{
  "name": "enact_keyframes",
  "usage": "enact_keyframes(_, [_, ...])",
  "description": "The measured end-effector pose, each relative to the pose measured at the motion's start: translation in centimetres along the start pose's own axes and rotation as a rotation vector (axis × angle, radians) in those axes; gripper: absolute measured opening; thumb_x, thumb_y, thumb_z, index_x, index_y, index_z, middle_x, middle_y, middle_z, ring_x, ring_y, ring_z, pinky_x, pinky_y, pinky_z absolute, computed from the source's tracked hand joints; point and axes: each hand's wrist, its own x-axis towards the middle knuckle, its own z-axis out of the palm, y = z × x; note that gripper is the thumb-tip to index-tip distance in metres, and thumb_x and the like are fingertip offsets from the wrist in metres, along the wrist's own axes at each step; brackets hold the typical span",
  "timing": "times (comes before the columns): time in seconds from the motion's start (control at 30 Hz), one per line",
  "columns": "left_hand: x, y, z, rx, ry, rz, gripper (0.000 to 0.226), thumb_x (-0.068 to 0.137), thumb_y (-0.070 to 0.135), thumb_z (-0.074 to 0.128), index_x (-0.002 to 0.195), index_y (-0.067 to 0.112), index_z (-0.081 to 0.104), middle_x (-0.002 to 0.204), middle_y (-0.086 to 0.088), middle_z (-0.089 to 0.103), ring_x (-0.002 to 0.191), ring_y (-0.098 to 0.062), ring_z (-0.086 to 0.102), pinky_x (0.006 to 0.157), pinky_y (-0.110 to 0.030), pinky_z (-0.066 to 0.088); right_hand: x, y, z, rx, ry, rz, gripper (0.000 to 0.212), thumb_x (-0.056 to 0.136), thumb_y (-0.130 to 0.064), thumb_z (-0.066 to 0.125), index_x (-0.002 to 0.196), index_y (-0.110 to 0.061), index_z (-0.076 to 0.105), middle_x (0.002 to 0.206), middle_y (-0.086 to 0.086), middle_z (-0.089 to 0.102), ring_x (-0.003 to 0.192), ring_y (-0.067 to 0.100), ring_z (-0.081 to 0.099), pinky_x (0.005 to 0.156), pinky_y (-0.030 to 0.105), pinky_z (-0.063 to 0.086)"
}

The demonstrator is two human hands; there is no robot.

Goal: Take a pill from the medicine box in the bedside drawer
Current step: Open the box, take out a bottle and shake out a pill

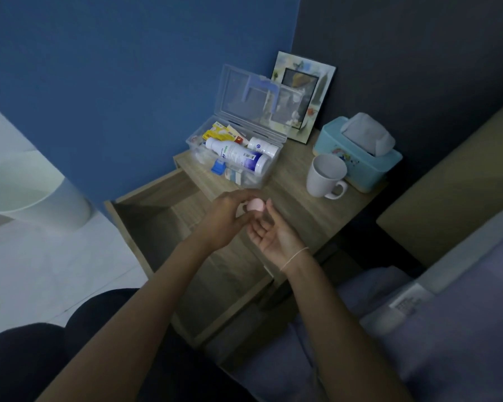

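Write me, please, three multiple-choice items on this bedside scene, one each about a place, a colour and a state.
1. Where does the medicine box stand?
A. Inside the open drawer
B. On top of the bedside table
C. On the bed

2. What colour is the small round container held in the left hand?
A. Pale pink
B. Dark green
C. Black

3. In what state is the drawer?
A. Pulled open
B. Pushed shut
C. Lifted out onto the floor

Answers:
1. B, the clear box sits on the bedside table, beside the white mug, with its lid raised.
2. A, the small round container shows pale pink at the fingertips, while the right hand lies open, palm up, just beside it.
3. A, the drawer juts out from the table front, its inside showing.
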Motion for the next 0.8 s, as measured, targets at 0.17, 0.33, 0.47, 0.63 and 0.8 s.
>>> enact_keyframes(0.17, [0.4, 0.8, 0.5, 0.095, 0.037, 0.009, 0.029, 0.091, 0.025, 0.061, 0.116, 0.010, 0.064, 0.106, -0.009, 0.069, 0.096, -0.022, 0.059, 0.088, -0.037, 0.049, -0.1, -0.2, -0.2, 0.003, -0.009, -0.023, 0.034, 0.083, -0.025, 0.064, 0.111, -0.006, 0.063, 0.105, 0.011, 0.072, 0.092, 0.015, 0.071, 0.072, 0.026, 0.059])
enact_keyframes(0.33, [0.5, 1.3, 1.4, 0.164, 0.112, -0.055, 0.035, 0.090, 0.040, 0.058, 0.097, 0.006, 0.063, 0.094, -0.009, 0.066, 0.085, -0.019, 0.059, 0.075, -0.031, 0.050, -1.0, -0.7, -0.9, -0.114, -0.099, -0.039, 0.023, 0.093, -0.018, 0.053, 0.108, -0.008, 0.067, 0.109, 0.009, 0.073, 0.104, 0.017, 0.067, 0.079, 0.026, 0.058])
enact_keyframes(0.47, [0.5, 1.3, 1.0, 0.061, -0.023, -0.056, 0.047, 0.090, 0.037, 0.059, 0.132, 0.018, 0.049, 0.124, -0.002, 0.058, 0.091, -0.010, 0.056, 0.068, -0.008, 0.039, -1.1, -1.1, -1.7, -0.105, -0.069, -0.021, 0.025, 0.087, -0.023, 0.060, 0.107, -0.009, 0.070, 0.114, 0.011, 0.071, 0.110, 0.020, 0.065, 0.084, 0.030, 0.057])
enact_keyframes(0.63, [1.3, 1.5, 0.5, 0.126, -0.167, 0.024, 0.035, 0.088, 0.007, 0.061, 0.122, 0.015, 0.062, 0.118, -0.009, 0.061, 0.099, -0.020, 0.061, 0.083, -0.023, 0.049, -0.5, -1.1, -2.6, -0.028, -0.005, 0.007, 0.021, 0.081, -0.022, 0.068, 0.094, -0.007, 0.075, 0.107, 0.014, 0.073, 0.102, 0.022, 0.069, 0.076, 0.031, 0.058])
enact_keyframes(0.8, [1.6, 2.0, 1.4, 0.129, -0.205, 0.024, 0.039, 0.091, 0.006, 0.056, 0.129, 0.012, 0.056, 0.122, -0.013, 0.054, 0.105, -0.023, 0.058, 0.092, -0.034, 0.049, -0.3, -1.3, -3.2, -0.011, 0.022, -0.016, 0.022, 0.077, -0.023, 0.069, 0.090, -0.007, 0.076, 0.102, 0.013, 0.075, 0.097, 0.021, 0.070, 0.074, 0.031, 0.059])
